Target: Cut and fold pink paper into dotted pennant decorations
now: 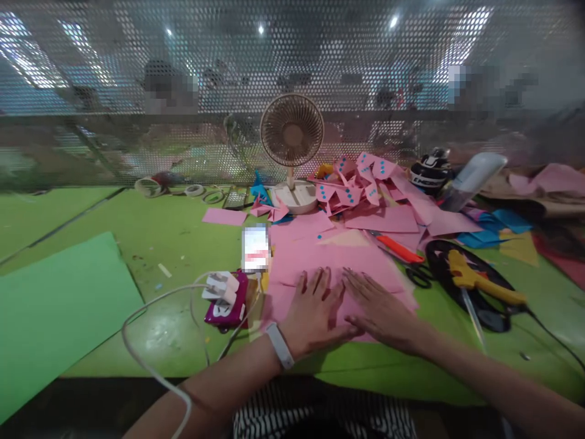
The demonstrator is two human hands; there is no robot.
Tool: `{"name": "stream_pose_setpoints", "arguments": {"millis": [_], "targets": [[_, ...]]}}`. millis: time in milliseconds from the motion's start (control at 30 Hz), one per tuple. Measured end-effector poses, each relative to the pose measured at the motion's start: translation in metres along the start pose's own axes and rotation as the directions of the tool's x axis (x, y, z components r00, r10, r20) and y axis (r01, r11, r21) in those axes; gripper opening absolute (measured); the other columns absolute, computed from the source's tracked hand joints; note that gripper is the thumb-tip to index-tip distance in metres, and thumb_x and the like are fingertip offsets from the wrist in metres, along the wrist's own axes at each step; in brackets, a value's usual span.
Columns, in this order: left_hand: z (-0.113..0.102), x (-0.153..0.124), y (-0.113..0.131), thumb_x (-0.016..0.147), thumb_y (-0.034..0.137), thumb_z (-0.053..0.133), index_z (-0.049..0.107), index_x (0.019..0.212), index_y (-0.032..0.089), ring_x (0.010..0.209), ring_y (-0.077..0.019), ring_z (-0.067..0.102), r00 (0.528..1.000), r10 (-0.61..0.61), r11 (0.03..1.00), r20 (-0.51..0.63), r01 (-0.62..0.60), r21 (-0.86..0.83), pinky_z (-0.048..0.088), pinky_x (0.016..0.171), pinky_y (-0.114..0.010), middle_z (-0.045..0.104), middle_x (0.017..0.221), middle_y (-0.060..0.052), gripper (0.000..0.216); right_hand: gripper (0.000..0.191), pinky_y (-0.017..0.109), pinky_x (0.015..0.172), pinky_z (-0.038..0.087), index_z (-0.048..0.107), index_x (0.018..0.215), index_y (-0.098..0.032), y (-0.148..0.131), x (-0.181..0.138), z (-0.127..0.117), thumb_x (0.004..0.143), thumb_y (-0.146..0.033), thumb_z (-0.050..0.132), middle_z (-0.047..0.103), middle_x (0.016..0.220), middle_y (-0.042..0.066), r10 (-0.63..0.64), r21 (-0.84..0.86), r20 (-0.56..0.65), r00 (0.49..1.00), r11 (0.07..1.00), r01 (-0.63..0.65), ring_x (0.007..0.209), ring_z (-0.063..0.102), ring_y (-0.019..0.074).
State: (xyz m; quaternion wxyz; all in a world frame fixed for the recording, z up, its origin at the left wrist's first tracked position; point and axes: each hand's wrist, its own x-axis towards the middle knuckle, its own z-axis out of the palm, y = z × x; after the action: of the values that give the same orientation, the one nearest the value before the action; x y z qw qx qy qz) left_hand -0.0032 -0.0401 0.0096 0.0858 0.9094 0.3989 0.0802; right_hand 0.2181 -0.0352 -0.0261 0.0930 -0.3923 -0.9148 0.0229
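Both palms are down on a sheet of pink paper (292,259) at the near middle of the green table. My left hand (313,317), with a pale band at the wrist, lies flat with its fingers spread. Close beside it, my right hand (379,308) is stretched out flat, its fingers angled up and to the left. The paper's far part shows past my fingertips; the part under my palms is hidden. Just beyond the sheet are folded pink paper pieces with blue dots (351,183), heaped together.
Right of the sheet are red-handled cutters (400,249), scissors (418,275) and a yellow glue gun (484,283) on a black dish. To the left, a phone (255,249) and a purple power adapter (237,305) trail white cables. A fan (292,131) stands behind; green card (68,317) lies far left.
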Motion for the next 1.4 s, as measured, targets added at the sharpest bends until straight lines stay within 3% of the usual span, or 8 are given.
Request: {"name": "stream_pose_setpoints", "arguments": {"millis": [233, 500, 700, 933, 1100, 1267, 1400], "targets": [[-0.007, -0.004, -0.002, 0.079, 0.077, 0.02, 0.019, 0.145, 0.02, 0.139, -0.0313, 0.008, 1.0, 0.012, 1.0, 0.018, -0.012, 0.006, 0.006, 0.109, -0.052, 0.014, 0.152, -0.012, 0.087, 0.077, 0.045, 0.113, 0.02, -0.001, 0.146, -0.014, -0.001, 0.0, -0.002, 0.09, -0.053, 0.036, 0.01, 0.152, 0.011, 0.002, 0.007, 0.005, 1.0, 1.0, -0.002, 0.139, 0.01, 0.0236], [-0.01, -0.018, -0.02, 0.078, 0.078, 0.017, 0.019, 0.144, 0.009, 0.139, -0.0298, 0.009, 0.998, -0.031, 0.988, 0.062, 0.022, 0.153, 0.005, 0.111, -0.045, 0.016, 0.151, -0.016, 0.095, 0.077, 0.043, 0.113, 0.02, -0.001, 0.146, -0.015, -0.003, 0.001, -0.008, 0.09, -0.055, 0.034, 0.012, 0.152, 0.011, 0.015, 0.001, 0.015, 1.0, 1.0, -0.015, 0.139, 0.01, 0.022], [-0.014, -0.037, -0.037, 0.078, 0.077, 0.022, 0.02, 0.143, 0.005, 0.139, -0.0291, 0.012, 0.995, -0.096, 0.977, 0.029, 0.088, 0.196, 0.01, 0.111, -0.044, 0.019, 0.149, -0.018, 0.097, 0.077, 0.043, 0.112, 0.022, -0.004, 0.146, -0.019, 0.019, -0.032, -0.006, 0.09, -0.055, 0.035, 0.012, 0.152, 0.009, 0.154, -0.008, -0.031, 0.988, 0.988, -0.154, 0.138, 0.015, 0.0232], [-0.008, -0.046, -0.047, 0.079, 0.074, 0.027, 0.017, 0.144, 0.004, 0.138, -0.0309, 0.015, 0.987, -0.159, 0.965, -0.016, 0.158, 0.211, 0.015, 0.11, -0.046, 0.017, 0.15, -0.019, 0.096, 0.076, 0.047, 0.112, 0.018, 0.003, 0.146, -0.018, 0.032, -0.055, -0.011, 0.089, -0.058, 0.032, 0.017, 0.151, 0.01, 0.259, -0.05, 0.006, 0.966, 0.965, -0.259, 0.139, 0.015, 0.0236], [-0.006, -0.043, -0.048, 0.079, 0.074, 0.028, 0.022, 0.142, 0.004, 0.136, -0.0325, 0.02, 0.988, -0.148, 0.959, -0.052, 0.156, 0.237, 0.017, 0.109, -0.048, 0.024, 0.147, -0.02, 0.095, 0.078, 0.043, 0.111, 0.021, 0.017, 0.145, -0.011, 0.03, -0.051, -0.017, 0.088, -0.062, 0.03, 0.024, 0.148, 0.015, 0.256, -0.081, -0.013, 0.967, 0.963, -0.256, 0.137, 0.02, 0.0243], [-0.017, -0.032, -0.037, 0.077, 0.076, 0.029, 0.031, 0.138, 0.001, 0.134, -0.0357, 0.025, 0.99, -0.112, 0.945, -0.086, 0.133, 0.3, 0.01, 0.109, -0.054, 0.033, 0.142, -0.024, 0.097, 0.089, 0.045, 0.11, 0.023, 0.04, 0.134, 0.002, 0.02, -0.031, -0.037, 0.083, -0.069, 0.029, 0.038, 0.139, 0.025, 0.268, -0.158, 0.035, 0.963, 0.953, -0.259, 0.132, 0.031, 0.032], [-0.022, -0.012, -0.019, 0.086, 0.065, 0.025, 0.028, 0.14, 0.006, 0.138, -0.0299, 0.016, 0.996, 0.026, 0.945, -0.089, 0.005, 0.327, 0.007, 0.111, -0.051, 0.026, 0.147, -0.019, 0.081, 0.076, 0.044, 0.111, 0.018, 0.034, 0.138, 0.0, 0.003, 0.004, -0.04, 0.089, -0.058, 0.029, 0.031, 0.144, 0.021, 0.114, -0.124, 0.031, 0.993, 0.986, -0.109, 0.135, 0.025, 0.0291]]}}
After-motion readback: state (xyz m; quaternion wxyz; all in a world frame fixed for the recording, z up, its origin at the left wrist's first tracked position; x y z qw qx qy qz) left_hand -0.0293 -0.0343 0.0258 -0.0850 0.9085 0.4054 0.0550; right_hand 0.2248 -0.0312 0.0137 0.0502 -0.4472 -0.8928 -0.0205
